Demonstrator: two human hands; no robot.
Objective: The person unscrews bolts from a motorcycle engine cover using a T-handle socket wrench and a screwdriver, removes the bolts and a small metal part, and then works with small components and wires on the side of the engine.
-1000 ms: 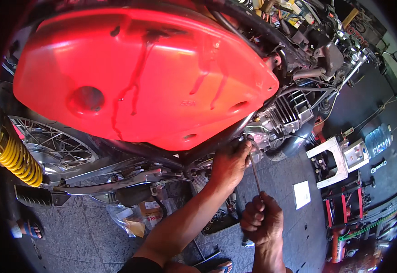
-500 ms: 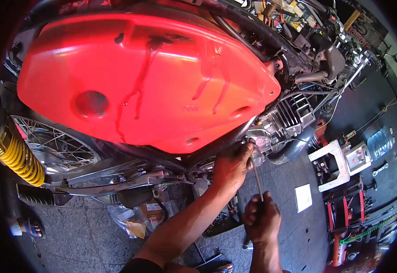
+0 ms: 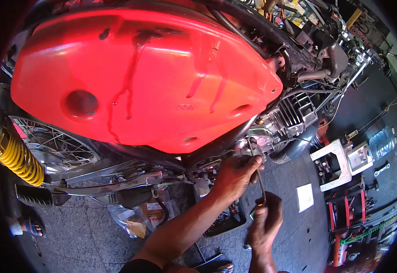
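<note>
A long thin metal shaft, which looks like a screwdriver (image 3: 261,187), slants down from the motorcycle's engine (image 3: 284,122). My left hand (image 3: 235,177) is closed around the middle of the shaft, thumb on top. Lower down, my right hand (image 3: 266,223) grips its lower end, with the thumb laid along it and most of the handle hidden in the palm. The shaft's far tip is up by the silver engine casing; whether it touches cannot be told. Above both hands spreads a large red side cover (image 3: 157,86) with dark streaks.
A yellow shock spring (image 3: 20,157) and footrest (image 3: 34,194) are at left. Below lie clear plastic packets (image 3: 128,218) and a dark tray (image 3: 228,223) of small parts. At right are a white sheet (image 3: 305,197), a white frame (image 3: 339,161), a wrench (image 3: 382,169) and a red rack (image 3: 346,209).
My left hand has slid down the shaft, away from the engine, baring its upper end. My right hand has turned, its thumb now pointing up along the tool.
</note>
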